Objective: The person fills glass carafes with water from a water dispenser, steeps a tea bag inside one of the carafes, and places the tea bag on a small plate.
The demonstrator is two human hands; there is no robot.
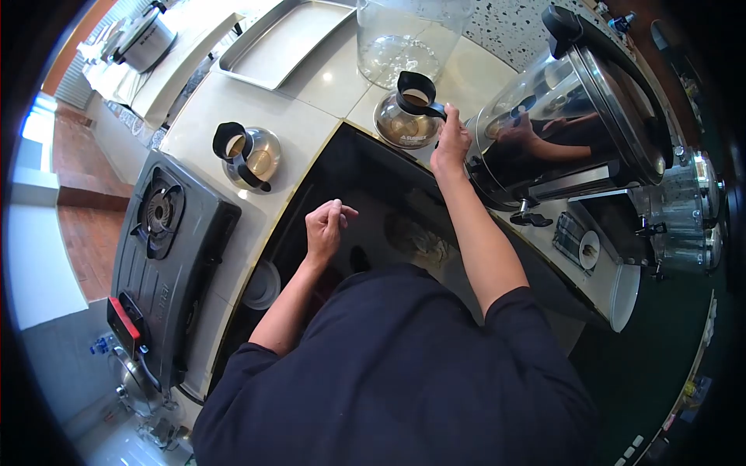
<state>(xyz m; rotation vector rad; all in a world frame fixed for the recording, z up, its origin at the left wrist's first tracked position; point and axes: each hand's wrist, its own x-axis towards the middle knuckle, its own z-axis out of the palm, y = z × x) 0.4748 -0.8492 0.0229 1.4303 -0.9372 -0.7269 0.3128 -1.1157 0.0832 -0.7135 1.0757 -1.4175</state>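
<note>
My right hand [452, 144] is closed around the black handle of a glass coffee pot [406, 128], which is at the counter's edge. The pot has a black collar and spout and looks to have no lid; whether its base touches the counter I cannot tell. My left hand [330, 227] is in the air over the dark front of the counter, fingers loosely bent and a little apart, with nothing visible in them. A second glass coffee pot [260, 158], also with a black handle, stands on the counter to the left, nearest to that hand.
A black gas stove [167, 256] lies at the left. Behind are a metal tray [284, 43] and a large clear glass container [408, 58]. A big shiny urn with a tap [544, 109] stands close by my right arm. A small white dish [589, 250] lies further right.
</note>
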